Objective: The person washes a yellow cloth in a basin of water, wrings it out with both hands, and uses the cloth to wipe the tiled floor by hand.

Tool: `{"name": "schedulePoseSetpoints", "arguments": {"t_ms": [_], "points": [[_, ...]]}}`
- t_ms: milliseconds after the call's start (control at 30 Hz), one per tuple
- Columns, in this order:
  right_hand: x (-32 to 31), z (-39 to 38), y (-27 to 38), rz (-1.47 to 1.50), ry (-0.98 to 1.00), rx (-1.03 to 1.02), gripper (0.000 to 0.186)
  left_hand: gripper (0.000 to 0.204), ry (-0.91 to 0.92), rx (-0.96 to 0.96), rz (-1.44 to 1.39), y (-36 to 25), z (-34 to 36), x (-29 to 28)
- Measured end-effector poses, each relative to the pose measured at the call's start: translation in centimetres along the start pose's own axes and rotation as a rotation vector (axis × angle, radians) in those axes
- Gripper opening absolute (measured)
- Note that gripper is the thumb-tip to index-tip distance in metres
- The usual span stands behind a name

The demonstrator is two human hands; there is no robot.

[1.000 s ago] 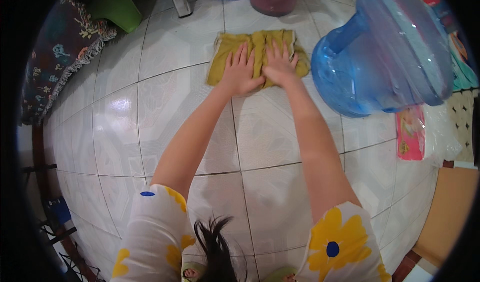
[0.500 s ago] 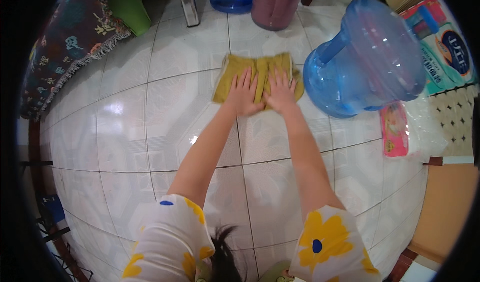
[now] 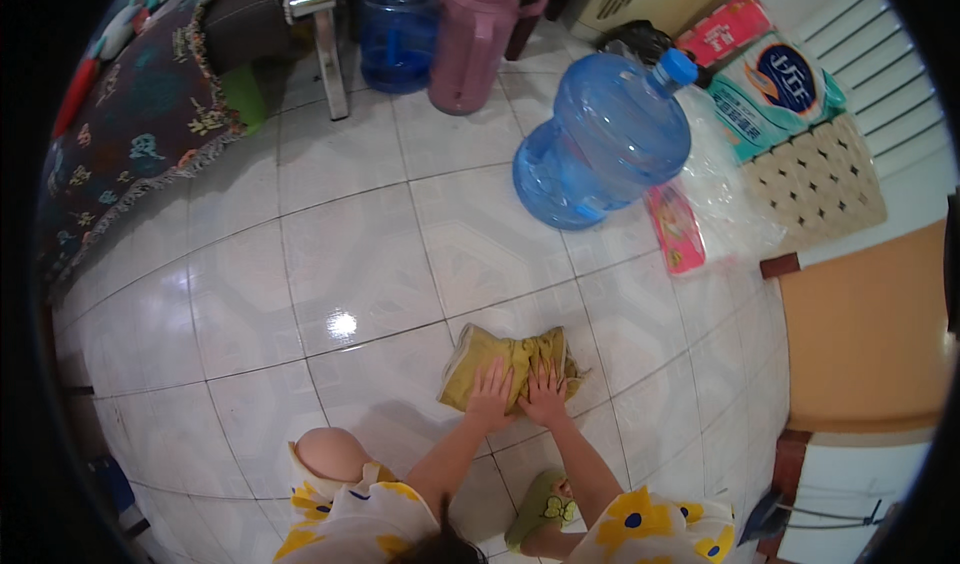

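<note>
A mustard-yellow cloth (image 3: 520, 349) lies bunched and slightly creased on the white tiled floor (image 3: 370, 274). My left hand (image 3: 490, 396) presses flat on its left half, fingers stretched toward its far edge. Beside it, my right hand (image 3: 543, 396) rests flat on the right half, fingers spread a little. The two hands are close together, with a fold of cloth between them. Part of the cloth is hidden under my palms.
Beyond the cloth stands a big blue water bottle (image 3: 610, 134). Farther back are a pink thermos (image 3: 470, 49), another blue bottle (image 3: 400, 39) and a metal leg (image 3: 328, 64). Wrapped tissue packs (image 3: 765, 94) lie at right; a fringed fabric cover (image 3: 130, 134) hangs at left.
Both hands have drawn the cloth back toward me across the tiles, away from the large water bottle. The view has shifted too, and my knee and a green slipper now show.
</note>
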State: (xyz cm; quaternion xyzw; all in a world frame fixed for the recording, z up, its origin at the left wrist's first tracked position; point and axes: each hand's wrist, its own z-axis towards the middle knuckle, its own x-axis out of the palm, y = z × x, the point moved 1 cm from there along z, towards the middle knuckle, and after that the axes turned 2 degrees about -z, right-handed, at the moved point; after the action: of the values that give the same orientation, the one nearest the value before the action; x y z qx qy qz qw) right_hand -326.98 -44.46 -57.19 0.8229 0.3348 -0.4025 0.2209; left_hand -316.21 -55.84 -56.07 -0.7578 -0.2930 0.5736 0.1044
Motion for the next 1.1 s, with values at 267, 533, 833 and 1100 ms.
{"name": "schedulePoseSetpoints", "arguments": {"t_ms": [267,533,833,1100], "points": [[4.1,-4.0,-3.2,0.180,-0.084,0.248,0.065,0.078,-0.103,0.073,0.202,-4.9,1.6,2.9],[-1.6,0.9,-12.6,-0.063,0.081,0.044,0.067,0.078,-0.227,0.008,-0.045,-10.2,6.3,4.1],[-14.4,13.8,-21.6,-0.305,-0.023,-0.570,0.076,0.092,-0.259,-0.397,-0.134,-16.5,21.1,2.8],[-16.1,15.2,-22.0,-0.162,-0.071,-0.511,0.073,0.085,-0.410,-0.547,-0.084,-15.7,24.2,2.0]]}}
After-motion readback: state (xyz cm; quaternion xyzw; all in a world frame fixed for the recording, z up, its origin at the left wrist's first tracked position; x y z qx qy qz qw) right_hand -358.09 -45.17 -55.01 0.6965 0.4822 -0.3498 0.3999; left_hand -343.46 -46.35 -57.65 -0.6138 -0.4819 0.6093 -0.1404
